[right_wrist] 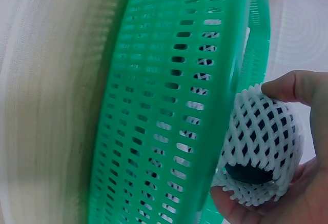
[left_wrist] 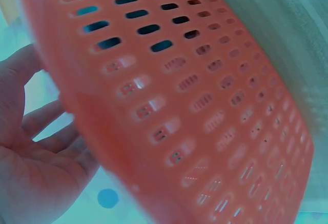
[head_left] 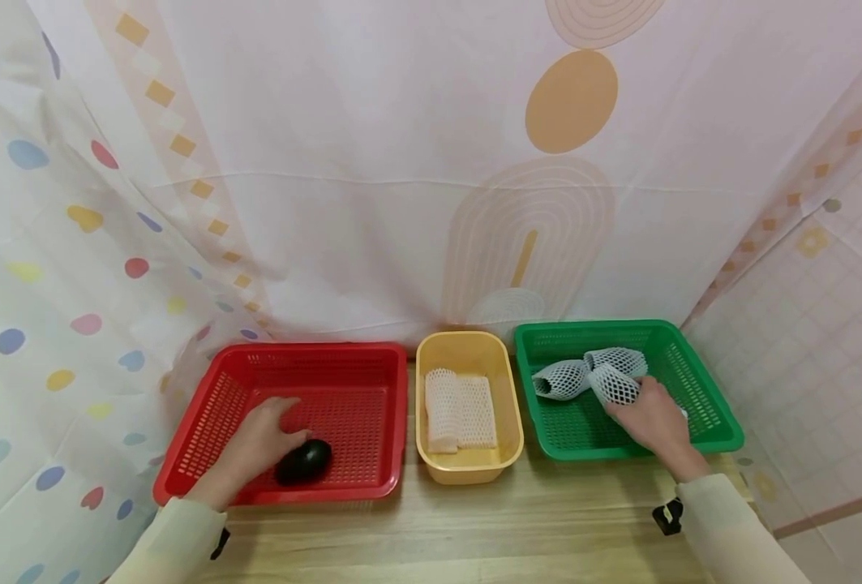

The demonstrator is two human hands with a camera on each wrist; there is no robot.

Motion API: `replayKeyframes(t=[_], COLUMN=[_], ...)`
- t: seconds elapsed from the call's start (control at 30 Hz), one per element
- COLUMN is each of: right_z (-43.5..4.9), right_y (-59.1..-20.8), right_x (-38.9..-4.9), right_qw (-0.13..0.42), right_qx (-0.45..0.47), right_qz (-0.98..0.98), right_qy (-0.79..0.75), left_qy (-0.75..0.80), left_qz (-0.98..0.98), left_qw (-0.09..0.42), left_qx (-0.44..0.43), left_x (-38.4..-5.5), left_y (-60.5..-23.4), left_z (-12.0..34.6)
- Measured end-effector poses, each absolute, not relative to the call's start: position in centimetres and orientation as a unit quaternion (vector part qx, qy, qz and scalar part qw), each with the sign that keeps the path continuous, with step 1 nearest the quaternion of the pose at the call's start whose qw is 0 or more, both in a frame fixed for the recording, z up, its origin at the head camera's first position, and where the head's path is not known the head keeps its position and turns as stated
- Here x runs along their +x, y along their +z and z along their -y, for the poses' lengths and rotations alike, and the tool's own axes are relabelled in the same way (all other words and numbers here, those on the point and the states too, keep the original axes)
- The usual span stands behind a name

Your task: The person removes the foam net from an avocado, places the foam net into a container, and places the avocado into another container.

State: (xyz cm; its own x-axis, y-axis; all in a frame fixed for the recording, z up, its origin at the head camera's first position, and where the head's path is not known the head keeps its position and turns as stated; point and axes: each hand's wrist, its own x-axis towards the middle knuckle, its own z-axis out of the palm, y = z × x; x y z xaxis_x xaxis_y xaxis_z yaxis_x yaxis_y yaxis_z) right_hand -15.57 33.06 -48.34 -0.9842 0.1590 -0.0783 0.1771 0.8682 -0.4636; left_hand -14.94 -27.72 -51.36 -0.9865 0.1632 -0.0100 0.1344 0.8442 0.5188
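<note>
White foam net [head_left: 608, 381] round dark lump [right_wrist: 248, 174]: probably squashy outside, firm inside, light. Best held gently round middle. Gripped between thumb and fingers of right hand [head_left: 649, 415], at green basket [head_left: 598, 326]; resting or lifted, hard to tell. Black egg-shaped thing [head_left: 303, 463] in red basket [head_left: 314, 347]: looks smooth, maybe slippery, best cupped round sides. Close to left hand [head_left: 259, 438], with fingers loose, gripping nothing; touching or not, can't tell. Hidden in left wrist view.
</note>
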Motion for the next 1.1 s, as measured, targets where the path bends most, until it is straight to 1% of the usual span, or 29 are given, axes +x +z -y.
replayKeyframes(t=[0.17,0.37,0.63,0.73,0.97,1.1], right_z=[-32.7,-31.5,-30.4,-29.8,-28.4,-27.7], right_y=[-47.6,-46.7,-46.3,-46.2,-45.9,-46.0], right_x=[-15.3,-15.2,-14.0,-13.6,-12.5,-12.0], right_qw=[0.004,-0.033,-0.083,-0.099,-0.112,-0.140], right_qx=[0.083,0.063,0.017,0.003,-0.011,-0.021], right_qz=[-0.964,-0.961,-0.956,-0.954,-0.948,-0.943], right_qy=[-0.253,-0.268,-0.280,-0.282,-0.297,-0.301], left_qy=[0.270,0.270,0.241,0.244,0.264,0.274], left_qz=[-0.958,-0.953,-0.946,-0.942,-0.933,-0.928], left_qw=[-0.018,-0.074,-0.154,-0.169,-0.186,-0.195], left_qx=[0.090,0.113,0.152,0.156,0.159,0.162], left_x=[-14.5,-13.4,-12.1,-12.0,-11.6,-11.2], left_y=[-50.5,-49.5,-49.3,-49.2,-49.0,-48.7], left_z=[27.5,26.9,25.1,24.5,23.3,22.8])
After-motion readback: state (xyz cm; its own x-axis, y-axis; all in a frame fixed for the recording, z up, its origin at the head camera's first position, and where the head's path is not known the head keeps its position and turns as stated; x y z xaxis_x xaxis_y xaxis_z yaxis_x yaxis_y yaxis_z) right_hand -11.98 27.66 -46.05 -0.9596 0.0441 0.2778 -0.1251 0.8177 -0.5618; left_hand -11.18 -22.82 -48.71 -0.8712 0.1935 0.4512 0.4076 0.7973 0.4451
